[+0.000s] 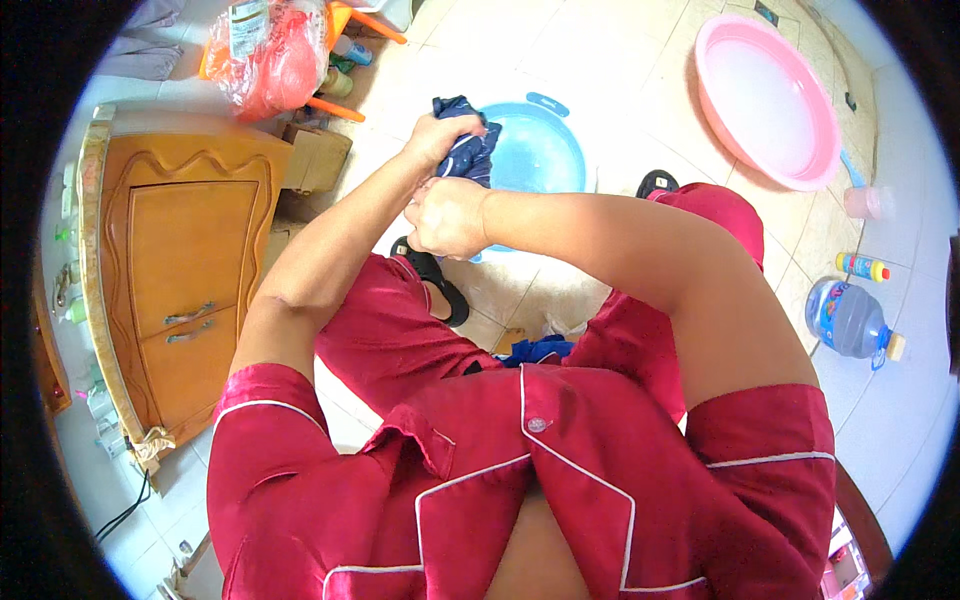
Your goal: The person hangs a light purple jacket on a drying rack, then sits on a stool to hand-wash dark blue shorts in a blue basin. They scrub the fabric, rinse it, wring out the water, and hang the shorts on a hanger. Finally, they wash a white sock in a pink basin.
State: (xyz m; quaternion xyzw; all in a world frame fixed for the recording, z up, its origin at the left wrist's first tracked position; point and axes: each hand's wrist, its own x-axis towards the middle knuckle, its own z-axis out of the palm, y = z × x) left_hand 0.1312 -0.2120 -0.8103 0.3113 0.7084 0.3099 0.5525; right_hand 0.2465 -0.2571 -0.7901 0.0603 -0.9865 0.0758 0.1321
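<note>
A bunched navy cloth (469, 159) with light marks is held above the left side of a blue plastic basin (536, 150). My left hand (442, 139) grips its upper part, thumb across the fabric. Lower and closer to me, my right hand (450, 217) is closed in a fist around the cloth's near end; its fingers are mostly hidden. The two hands are close together. Liquid shows in the basin, and my right forearm covers part of its near side.
A pink basin (709, 97) of whitish liquid stands at the far right. Along the right wall are a large water bottle (847, 319) and a yellow bottle (862, 267). A wooden cabinet (187, 255) stands left. Bagged red items (289, 67) sit beyond it. Blue fabric (536, 350) lies between my legs.
</note>
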